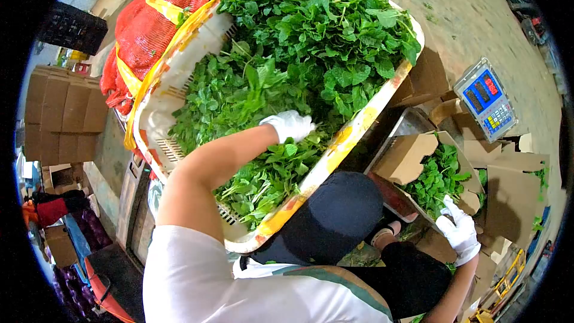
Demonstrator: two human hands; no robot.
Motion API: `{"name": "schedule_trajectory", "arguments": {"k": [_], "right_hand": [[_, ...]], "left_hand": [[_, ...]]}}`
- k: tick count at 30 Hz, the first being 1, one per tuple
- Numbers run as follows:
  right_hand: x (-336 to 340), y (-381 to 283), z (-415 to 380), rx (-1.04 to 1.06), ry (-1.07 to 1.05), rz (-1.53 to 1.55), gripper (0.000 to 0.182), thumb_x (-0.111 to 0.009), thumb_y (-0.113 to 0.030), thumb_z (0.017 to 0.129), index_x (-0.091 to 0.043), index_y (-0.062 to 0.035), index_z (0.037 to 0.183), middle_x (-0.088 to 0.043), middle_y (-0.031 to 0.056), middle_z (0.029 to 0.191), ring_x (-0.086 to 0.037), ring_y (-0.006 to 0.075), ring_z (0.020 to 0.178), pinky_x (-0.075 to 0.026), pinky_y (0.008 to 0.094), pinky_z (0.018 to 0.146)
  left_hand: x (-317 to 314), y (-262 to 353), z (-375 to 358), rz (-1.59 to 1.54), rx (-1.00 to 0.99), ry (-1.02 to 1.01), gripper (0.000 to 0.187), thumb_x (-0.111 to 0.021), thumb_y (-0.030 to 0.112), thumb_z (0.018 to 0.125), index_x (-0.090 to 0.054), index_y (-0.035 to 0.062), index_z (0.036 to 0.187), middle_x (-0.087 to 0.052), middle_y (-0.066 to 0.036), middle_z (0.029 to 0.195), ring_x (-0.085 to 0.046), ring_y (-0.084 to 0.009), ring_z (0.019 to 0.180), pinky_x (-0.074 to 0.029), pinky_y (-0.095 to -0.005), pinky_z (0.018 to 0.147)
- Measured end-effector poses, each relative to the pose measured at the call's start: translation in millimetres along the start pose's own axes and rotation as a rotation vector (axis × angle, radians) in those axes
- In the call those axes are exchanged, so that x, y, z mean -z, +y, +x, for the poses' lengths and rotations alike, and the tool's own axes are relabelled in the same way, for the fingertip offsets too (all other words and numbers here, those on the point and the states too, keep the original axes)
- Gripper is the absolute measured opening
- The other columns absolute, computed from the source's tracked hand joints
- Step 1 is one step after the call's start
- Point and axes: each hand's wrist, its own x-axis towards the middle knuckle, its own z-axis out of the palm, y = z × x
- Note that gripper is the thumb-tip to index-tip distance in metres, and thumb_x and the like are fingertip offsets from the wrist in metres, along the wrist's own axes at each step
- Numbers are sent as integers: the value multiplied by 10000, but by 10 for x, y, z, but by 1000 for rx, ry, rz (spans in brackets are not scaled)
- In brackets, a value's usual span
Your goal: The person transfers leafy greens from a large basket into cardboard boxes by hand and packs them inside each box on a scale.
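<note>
My left hand [290,127], in a white glove, reaches into the white plastic crate [156,121] and is closed at the stems of some leafy green herbs [263,84], which are blurred. More herbs are heaped at the crate's far end and lie near its front corner. At the right, my right hand [459,231], also gloved in white, has its fingers apart at the lower edge of an open cardboard box [406,158]. Green herbs [441,174] fill this box, just beyond my fingertips.
A digital scale display [485,99] stands behind the cardboard box. Red mesh sacks [146,36] lean along the crate's left side. Stacked cartons [63,113] and a black crate [73,27] are at the far left. Cut cardboard [517,203] lies at the right.
</note>
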Motion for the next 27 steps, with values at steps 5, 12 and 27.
{"name": "schedule_trajectory", "arguments": {"k": [5, 12, 27], "right_hand": [[-6, -80, 19, 0, 31, 88, 549, -656, -196, 742, -470, -32, 1232, -616, 166, 908, -602, 246, 815, -460, 315, 764], [33, -161, -76, -74, 5, -5, 553, -652, -241, 749, -470, -52, 1236, -612, 157, 935, -597, 236, 824, -460, 312, 772], [77, -339, -259, -60, 136, -13, 559, -643, -239, 727, -477, -72, 1234, -617, 170, 942, -596, 282, 853, -452, 331, 790]], "left_hand": [[-12, 38, 331, 164, -205, 37, 659, -442, 60, 773, -236, 220, 1379, -247, -183, 1393, -620, -323, 854, -505, -423, 753], [-8, -111, 249, -305, 241, 19, 468, -420, 412, 820, -620, 4, 934, -598, -203, 1008, -561, -349, 954, -416, -386, 875], [544, -1631, -1256, -1216, -195, 1007, 436, -550, 93, 799, -413, 54, 1212, -561, -74, 1021, -564, -174, 844, -494, -327, 705]]}}
